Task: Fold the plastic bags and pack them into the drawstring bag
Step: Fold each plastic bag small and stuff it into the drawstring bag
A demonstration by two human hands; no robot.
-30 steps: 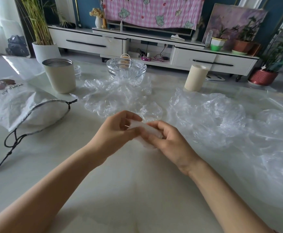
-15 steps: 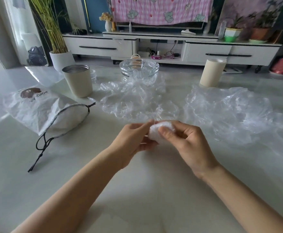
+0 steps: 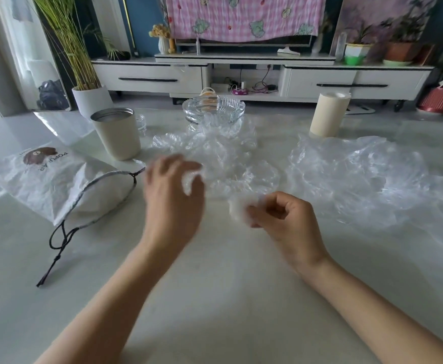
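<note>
My right hand pinches a small folded wad of clear plastic bag just above the table, near the middle. My left hand is blurred, lifted to the left of the wad, with loosely curved fingers and nothing in its grasp. The white drawstring bag with a bear print lies on the left, its mouth turned toward my hands and its black cord trailing to the front. Crumpled clear plastic bags lie loose beyond my hands and in a bigger heap on the right.
A beige tumbler stands behind the drawstring bag. A glass bowl sits at the table's far edge, with a beige cylinder to its right. The pale table stretches bare toward me.
My left hand has let go of the folded wad and moved up and to the left. My right hand alone keeps the wad.
</note>
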